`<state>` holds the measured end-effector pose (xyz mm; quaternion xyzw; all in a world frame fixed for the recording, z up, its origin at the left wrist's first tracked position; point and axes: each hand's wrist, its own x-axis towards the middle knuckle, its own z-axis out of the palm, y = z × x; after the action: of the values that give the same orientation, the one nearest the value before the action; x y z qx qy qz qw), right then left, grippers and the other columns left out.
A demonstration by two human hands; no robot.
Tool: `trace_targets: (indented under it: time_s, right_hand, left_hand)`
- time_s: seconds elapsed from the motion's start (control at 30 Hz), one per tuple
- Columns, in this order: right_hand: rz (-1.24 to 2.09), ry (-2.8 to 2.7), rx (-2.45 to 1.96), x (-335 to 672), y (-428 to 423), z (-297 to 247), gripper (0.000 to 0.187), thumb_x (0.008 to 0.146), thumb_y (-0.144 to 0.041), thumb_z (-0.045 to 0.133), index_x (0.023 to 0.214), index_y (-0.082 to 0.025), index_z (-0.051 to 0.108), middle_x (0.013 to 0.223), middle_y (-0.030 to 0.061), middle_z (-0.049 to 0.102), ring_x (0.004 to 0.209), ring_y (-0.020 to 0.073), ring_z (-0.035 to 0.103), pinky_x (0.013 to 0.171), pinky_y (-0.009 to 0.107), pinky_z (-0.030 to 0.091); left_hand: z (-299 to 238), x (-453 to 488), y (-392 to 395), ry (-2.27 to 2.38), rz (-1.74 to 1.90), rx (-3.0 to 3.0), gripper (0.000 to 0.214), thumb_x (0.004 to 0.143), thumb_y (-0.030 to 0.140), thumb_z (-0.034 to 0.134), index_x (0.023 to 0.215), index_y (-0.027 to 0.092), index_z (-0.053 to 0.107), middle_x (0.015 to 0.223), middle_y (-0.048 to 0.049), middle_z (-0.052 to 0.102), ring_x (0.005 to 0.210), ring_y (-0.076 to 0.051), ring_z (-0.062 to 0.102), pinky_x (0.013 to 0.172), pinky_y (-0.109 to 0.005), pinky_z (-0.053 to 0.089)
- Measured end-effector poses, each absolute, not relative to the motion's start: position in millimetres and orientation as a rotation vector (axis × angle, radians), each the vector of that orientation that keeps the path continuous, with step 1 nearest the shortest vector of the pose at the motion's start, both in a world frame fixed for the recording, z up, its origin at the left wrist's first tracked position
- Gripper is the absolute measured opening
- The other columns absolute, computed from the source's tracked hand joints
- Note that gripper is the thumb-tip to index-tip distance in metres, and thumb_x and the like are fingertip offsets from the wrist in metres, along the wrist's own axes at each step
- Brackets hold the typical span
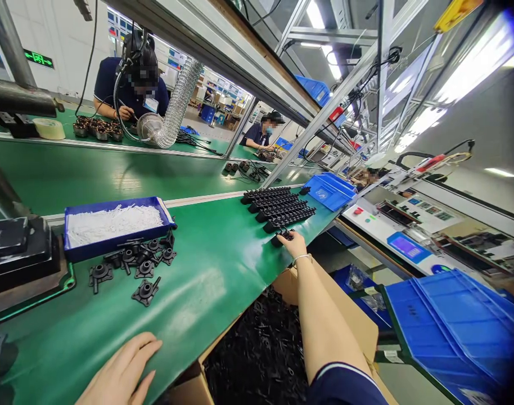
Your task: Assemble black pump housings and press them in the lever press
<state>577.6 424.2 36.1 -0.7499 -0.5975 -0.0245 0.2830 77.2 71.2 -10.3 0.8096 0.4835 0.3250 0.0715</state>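
My right hand (293, 246) reaches out over the green mat, fingers closed around a black plastic part (278, 240). Just beyond it stand rows of similar black parts (278, 205), set close together. My left hand (124, 368) lies on the green mat (198, 281) near the front edge, fingers stretched out and holding nothing. Ahead of that hand is a loose pile of black flanged parts with short stems (145, 269). One of them (146, 291) lies a little apart, nearest to my left hand.
A blue tray of white strips (117, 222) sits behind the pile, beside a dark metal fixture (21, 253). Below the bench edge, a cardboard box (337, 298) holds many black pieces. Blue bins (455, 326) stand at right, another (330, 191) past the rows. Co-workers sit across the bench.
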Motion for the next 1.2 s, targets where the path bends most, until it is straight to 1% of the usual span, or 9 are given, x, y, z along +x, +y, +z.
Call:
trace_targets:
  time_s: [0.17,0.3,0.37,0.5,0.67,0.73,0.83,0.93,1.2]
  right_hand:
    - [-0.045,-1.548,-1.994,559.9,406.1,53.4,0.035,0.093,-0.041,0.061,0.115,-0.014,0.06,0.116,0.0083,0.061,0.106,0.022,0.06,0.094,0.045,0.05]
    - [-0.105,-1.551,-1.822,516.7,373.2,66.2,0.061,0.086,-0.055,0.058,0.118,-0.004,0.053,0.125,0.0277,0.048,0.128,0.0415,0.037,0.103,0.064,0.032]
    - [-0.044,-1.672,-1.676,479.2,348.9,66.3,0.068,0.087,-0.06,0.051,0.122,-0.002,0.049,0.127,0.0318,0.044,0.128,0.0436,0.035,0.098,0.064,0.037]
    - [0.364,-2.2,-1.249,373.6,284.4,52.4,0.04,0.088,-0.057,0.057,0.103,-0.021,0.064,0.107,0.0115,0.063,0.097,0.0237,0.061,0.083,0.04,0.055]
    - [0.666,-2.51,-0.801,250.3,226.4,36.4,0.028,0.093,-0.04,0.06,0.113,-0.02,0.061,0.086,0.0024,0.061,0.07,0.0138,0.058,0.069,0.029,0.054]
    - [0.667,-2.491,-0.789,226.5,215.7,34.9,0.022,0.093,-0.039,0.061,0.101,-0.019,0.062,0.077,0.0008,0.057,0.065,0.0138,0.053,0.063,0.029,0.051]
    - [0.791,-2.494,-0.694,215.2,202.9,35.8,0.017,0.094,-0.036,0.061,0.089,-0.019,0.062,0.076,0.0016,0.057,0.068,0.0152,0.054,0.064,0.029,0.049]
    - [1.04,-2.521,-0.505,214.8,186.6,37.8,0.011,0.095,-0.029,0.059,0.101,-0.022,0.064,0.091,0.0047,0.062,0.084,0.0169,0.061,0.075,0.03,0.052]
    - [1.099,-2.446,-0.502,203.4,153.2,27.4,0.016,0.088,-0.024,0.069,0.102,-0.021,0.063,0.101,0.0067,0.06,0.098,0.0196,0.059,0.087,0.035,0.051]
  left_hand:
    - [-2.6,80.9,65.3,1.488,0.92,2.344,0.04,0.094,0.026,0.054,0.134,0.027,0.05,0.125,-0.0059,0.067,0.109,-0.02,0.07,0.09,-0.022,0.058]
    - [8.7,85.8,59.9,1.485,0.877,2.232,0.038,0.096,0.02,0.05,0.133,0.026,0.049,0.129,-0.0074,0.062,0.115,-0.02,0.065,0.096,-0.028,0.057]
    - [12.5,87.3,58.6,1.471,0.851,2.176,0.039,0.095,0.015,0.048,0.133,0.025,0.048,0.13,-0.0083,0.06,0.118,-0.021,0.062,0.098,-0.031,0.056]
    - [18.0,91.4,57.6,1.447,0.838,2.124,0.04,0.094,0.009,0.045,0.13,0.024,0.049,0.128,-0.0083,0.059,0.117,-0.021,0.061,0.099,-0.035,0.055]
    - [39.3,85.4,45.1,1.504,0.846,2.274,0.041,0.093,0.009,0.048,0.133,0.02,0.047,0.127,-0.0104,0.06,0.118,-0.023,0.058,0.104,-0.04,0.05]
    - [54.3,68.6,33.4,1.603,0.891,2.321,0.044,0.093,0.013,0.053,0.136,0.018,0.045,0.127,-0.0119,0.06,0.119,-0.024,0.057,0.106,-0.041,0.047]
    - [76.1,28.5,11.5,2.004,0.877,2.254,0.054,0.092,0.022,0.061,0.141,0.017,0.039,0.128,-0.0133,0.06,0.121,-0.028,0.054,0.104,-0.044,0.041]
    - [88.0,-11.0,-6.6,2.323,0.641,2.14,0.062,0.089,0.024,0.068,0.143,0.018,0.037,0.124,-0.0125,0.063,0.119,-0.032,0.052,0.101,-0.048,0.038]
    - [90.5,-30.4,-7.4,2.295,0.445,2.192,0.039,0.091,0.02,0.063,0.129,0.017,0.051,0.115,-0.0118,0.066,0.113,-0.031,0.056,0.094,-0.046,0.042]
